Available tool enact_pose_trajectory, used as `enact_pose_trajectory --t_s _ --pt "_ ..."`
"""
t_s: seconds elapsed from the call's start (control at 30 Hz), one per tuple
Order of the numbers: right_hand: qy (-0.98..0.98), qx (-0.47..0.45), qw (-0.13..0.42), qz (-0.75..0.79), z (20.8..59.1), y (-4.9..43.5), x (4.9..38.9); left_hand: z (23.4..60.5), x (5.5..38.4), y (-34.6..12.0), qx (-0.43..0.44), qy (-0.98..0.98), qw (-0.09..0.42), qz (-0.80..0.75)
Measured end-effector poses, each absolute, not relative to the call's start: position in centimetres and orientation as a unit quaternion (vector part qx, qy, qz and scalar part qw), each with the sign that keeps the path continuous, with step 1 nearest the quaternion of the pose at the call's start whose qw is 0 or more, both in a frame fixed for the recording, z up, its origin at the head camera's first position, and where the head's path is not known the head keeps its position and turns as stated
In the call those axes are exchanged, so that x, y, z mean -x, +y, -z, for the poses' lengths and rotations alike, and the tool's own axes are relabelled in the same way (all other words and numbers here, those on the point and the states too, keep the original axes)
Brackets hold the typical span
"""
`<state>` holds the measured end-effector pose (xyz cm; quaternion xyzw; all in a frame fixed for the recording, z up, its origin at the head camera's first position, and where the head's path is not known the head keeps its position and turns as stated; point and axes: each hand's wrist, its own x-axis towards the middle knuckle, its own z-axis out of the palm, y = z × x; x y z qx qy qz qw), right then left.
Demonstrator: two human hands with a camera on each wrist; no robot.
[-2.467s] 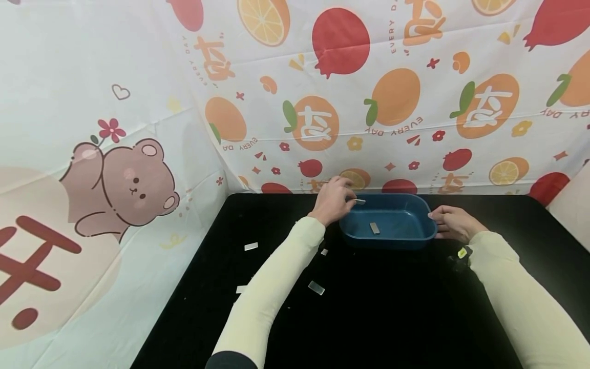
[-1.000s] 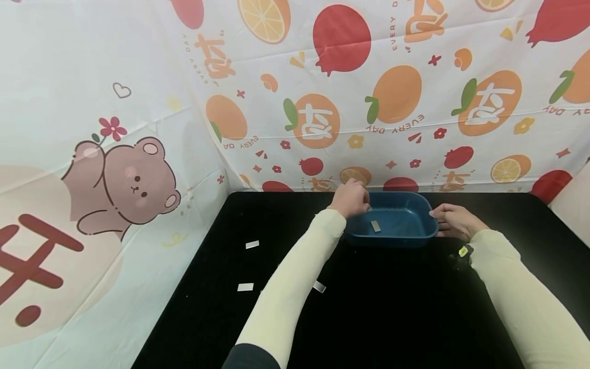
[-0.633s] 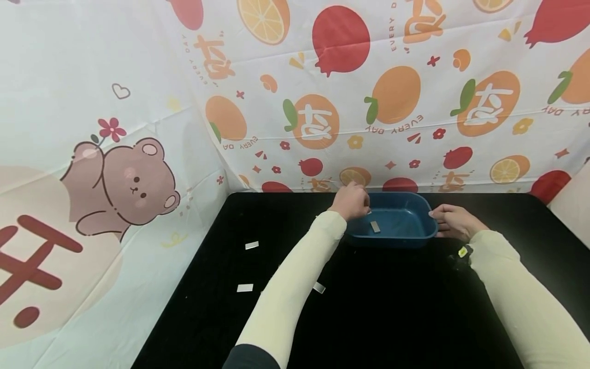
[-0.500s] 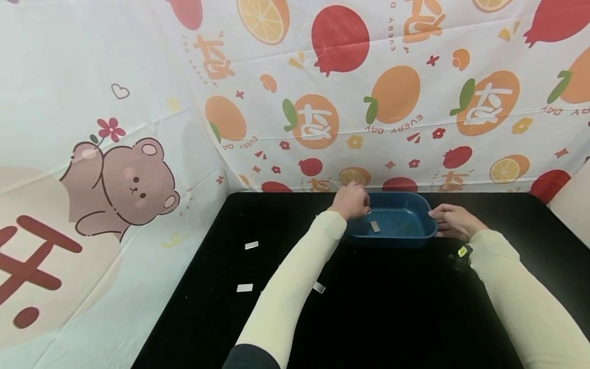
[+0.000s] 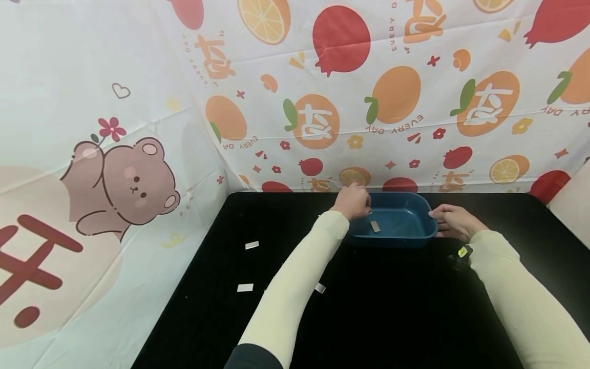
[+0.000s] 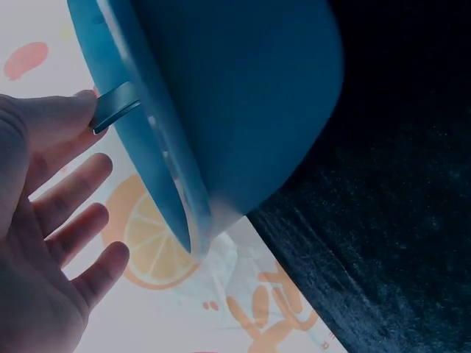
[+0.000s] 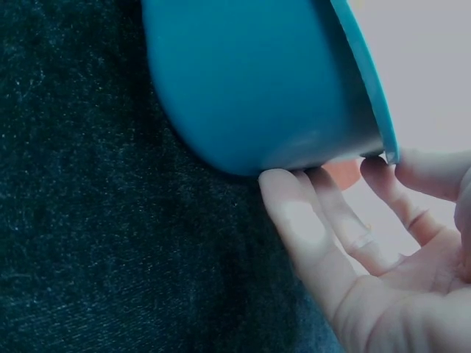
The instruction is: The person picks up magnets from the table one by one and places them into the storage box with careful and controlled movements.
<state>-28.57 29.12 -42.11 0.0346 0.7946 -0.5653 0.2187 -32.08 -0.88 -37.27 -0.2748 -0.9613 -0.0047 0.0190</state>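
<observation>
A blue plastic tub [image 5: 403, 239] stands at the back of the black table. My left hand [image 5: 353, 201] is over the tub's left end. In the left wrist view its thumb and index finger pinch a small flat rectangular piece [image 6: 115, 107] at the tub's rim, while the other fingers are spread. My right hand [image 5: 454, 222] holds the tub's right end; in the right wrist view the thumb is at the rim [image 7: 390, 151] and fingertips touch the wall from outside. Another small grey rectangular piece [image 5: 375, 226] lies on the tub's floor.
On the left of the black table [image 5: 392, 307] lie small pale flat pieces, one farther back [image 5: 252, 245] and one nearer [image 5: 245, 288]. Another piece [image 5: 320, 288] is partly hidden by the left sleeve [image 5: 286, 287]. A fruit-print cloth [image 5: 341, 118] hangs behind the table.
Since the earliest frame, my left hand has moved right with the small piece, from beside the tub to over its left end. Lately it has barely moved; my right hand stays at the tub.
</observation>
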Motion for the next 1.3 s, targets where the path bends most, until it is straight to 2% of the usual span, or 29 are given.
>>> enact_pose_trajectory --t_s 0.9,1.3 --pt "0.795 -0.037 0.213 0.567 42.5 29.3 28.9 37.7 31.9 -0.4 0.274 -0.961 0.001 0.025" --pt "0.796 -0.030 0.212 0.566 42.1 29.3 28.6 38.0 32.7 -2.4 0.277 -0.960 0.010 0.037"
